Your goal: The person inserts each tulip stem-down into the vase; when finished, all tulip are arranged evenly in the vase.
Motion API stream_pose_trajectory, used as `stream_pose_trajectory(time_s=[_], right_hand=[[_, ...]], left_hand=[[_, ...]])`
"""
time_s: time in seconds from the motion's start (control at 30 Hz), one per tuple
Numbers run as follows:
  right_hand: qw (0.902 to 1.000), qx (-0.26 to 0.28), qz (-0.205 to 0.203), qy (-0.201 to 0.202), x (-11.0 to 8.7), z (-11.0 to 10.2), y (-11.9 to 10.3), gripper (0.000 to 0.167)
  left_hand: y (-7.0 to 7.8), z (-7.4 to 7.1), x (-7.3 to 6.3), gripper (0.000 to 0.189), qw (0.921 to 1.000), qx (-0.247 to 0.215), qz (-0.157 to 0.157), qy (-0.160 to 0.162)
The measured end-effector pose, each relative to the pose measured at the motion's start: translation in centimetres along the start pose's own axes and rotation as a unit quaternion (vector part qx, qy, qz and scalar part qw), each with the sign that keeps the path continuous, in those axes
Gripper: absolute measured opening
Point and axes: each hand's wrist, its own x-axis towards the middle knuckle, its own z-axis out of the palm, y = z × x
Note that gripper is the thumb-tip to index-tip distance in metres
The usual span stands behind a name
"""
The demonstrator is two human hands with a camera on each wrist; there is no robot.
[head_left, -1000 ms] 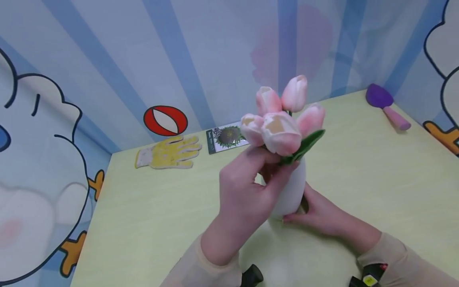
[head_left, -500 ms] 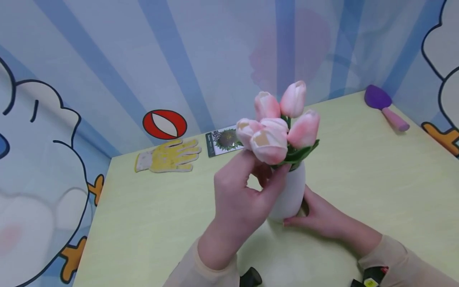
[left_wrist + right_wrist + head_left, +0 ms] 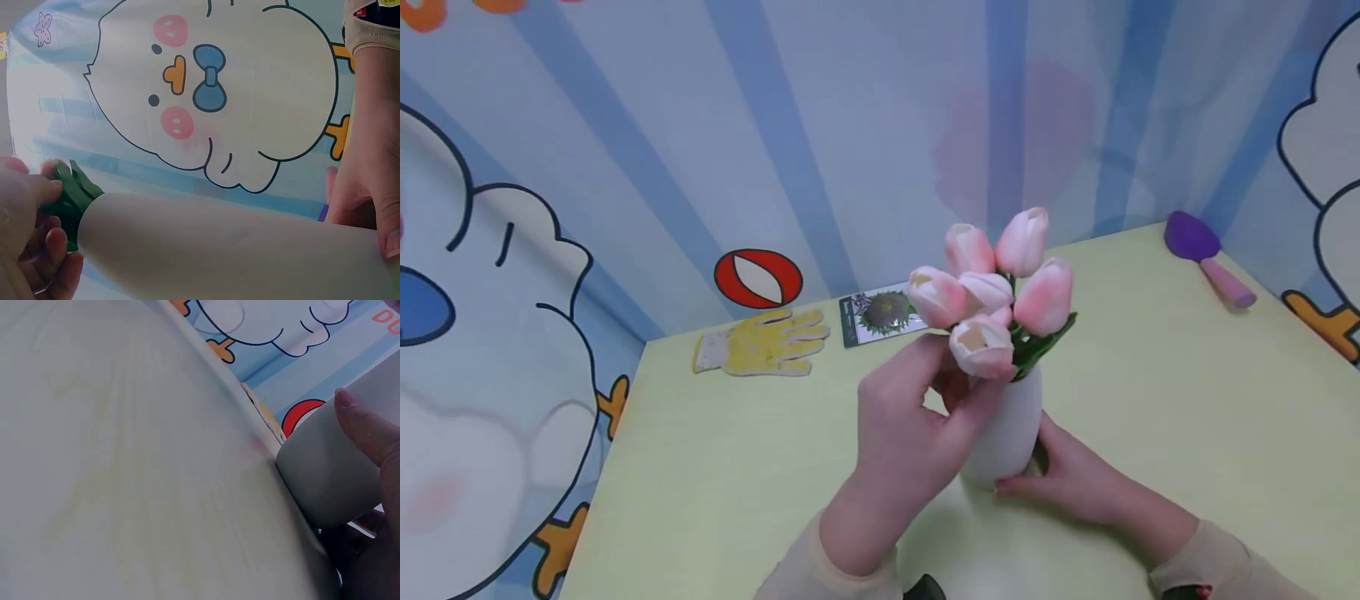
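Observation:
A white vase [image 3: 1011, 433] stands on the table with several pink-and-white tulips [image 3: 1045, 297] and green leaves [image 3: 1037, 346] rising from its mouth. Just below the front bloom [image 3: 982, 346], my left hand [image 3: 904, 417] pinches the tulip with thumb and fingers; the exact grip is partly hidden. From the left wrist view, the left fingers [image 3: 56, 250] are at the green leaves [image 3: 78, 197] by the vase rim. Low on the vase, my right hand [image 3: 1078, 483] holds it from the right. Its thumb [image 3: 369, 431] lies along the white wall in the right wrist view.
On the pale table [image 3: 737, 492], a yellow work glove [image 3: 767, 343] and a flower-picture packet [image 3: 880, 315] lie by the back wall at left. A purple scoop with a pink handle [image 3: 1206, 258] is at the back right. Printed cartoon walls [image 3: 872, 142] enclose the table.
The tulips have come down toward the vase mouth along with my left hand, and the front bloom now sits lower than the others. My right hand keeps its hold. The head view has tilted up slightly.

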Motion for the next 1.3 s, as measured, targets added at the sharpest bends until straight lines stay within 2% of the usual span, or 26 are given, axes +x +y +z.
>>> stream_pose_trajectory(time_s=[0.07, 0.17, 0.33, 0.47, 0.57, 0.63, 0.7, 0.77, 0.83, 0.9, 0.97, 1.03, 1.1, 1.13, 1.2, 1.3], right_hand=[[1.0000, 0.000, -0.006, 0.004, 0.1, 0.0, 0.0, 0.088], [0.9998, -0.003, -0.018, 0.007, 0.5, -0.2, -0.1, 0.085], [0.9995, -0.019, -0.023, 0.008, 0.8, -1.1, 0.0, 0.084], [0.9995, -0.015, -0.026, 0.008, 0.7, -1.4, 0.3, 0.082], [0.9994, -0.007, -0.034, 0.008, 0.8, -1.5, 0.5, 0.081], [0.9995, -0.009, -0.029, 0.013, 0.7, -1.6, 0.6, 0.082], [0.9996, -0.014, -0.020, 0.017, 0.2, -1.9, 0.6, 0.087], [0.9996, -0.017, -0.016, 0.014, -0.3, -2.6, 0.4, 0.092], [0.9986, -0.039, -0.030, 0.017, -0.6, -3.7, -0.2, 0.096], [0.9953, -0.058, -0.072, 0.029, -0.7, -5.3, -0.9, 0.095], [0.9868, -0.100, -0.107, 0.069, -0.7, -7.2, -1.8, 0.090], [0.9735, -0.132, -0.146, 0.116, -0.6, -9.1, -2.6, 0.085], [0.9568, -0.181, -0.164, 0.158, -0.8, -10.9, -3.3, 0.076], [0.9474, -0.206, -0.169, 0.177, -0.9, -11.6, -3.6, 0.071], [0.9246, -0.261, -0.184, 0.207, -1.2, -12.7, -4.1, 0.067], [0.9053, -0.302, -0.194, 0.228, -1.5, -13.4, -4.4, 0.076]], left_hand=[[-0.2, 0.2, 0.1, 0.011, 0.9995, -0.008, 0.022, 0.022], [-0.3, 0.5, 0.3, 0.009, 0.9985, 0.002, 0.043, 0.034], [-0.4, 1.1, 0.6, 0.012, 0.9978, 0.015, 0.049, 0.041], [-0.5, 1.6, 0.5, 0.014, 0.9983, 0.014, 0.043, 0.038], [-0.7, 1.3, 0.1, 0.012, 0.9995, 0.001, 0.024, 0.021], [-1.0, 0.5, -0.7, 0.018, 1.0000, -0.001, 0.003, 0.004], [-1.6, -0.6, -1.8, 0.029, 0.9993, 0.010, -0.033, -0.015], [-2.6, -2.2, -3.1, 0.037, 0.9949, 0.048, -0.081, -0.037], [-3.9, -4.1, -4.4, 0.046, 0.9838, 0.114, -0.124, -0.061], [-5.2, -6.2, -5.7, 0.060, 0.9630, 0.188, -0.164, -0.101], [-6.5, -8.3, -6.9, 0.078, 0.9344, 0.264, -0.189, -0.146], [-7.4, -10.1, -7.7, 0.099, 0.9015, 0.326, -0.211, -0.192], [-8.0, -11.6, -8.3, 0.113, 0.8726, 0.365, -0.234, -0.225], [-8.2, -12.2, -8.5, 0.118, 0.8613, 0.379, -0.244, -0.234], [-8.4, -13.1, -8.8, 0.123, 0.8472, 0.396, -0.261, -0.240], [-8.4, -13.7, -9.0, 0.124, 0.8418, 0.402, -0.271, -0.238]])
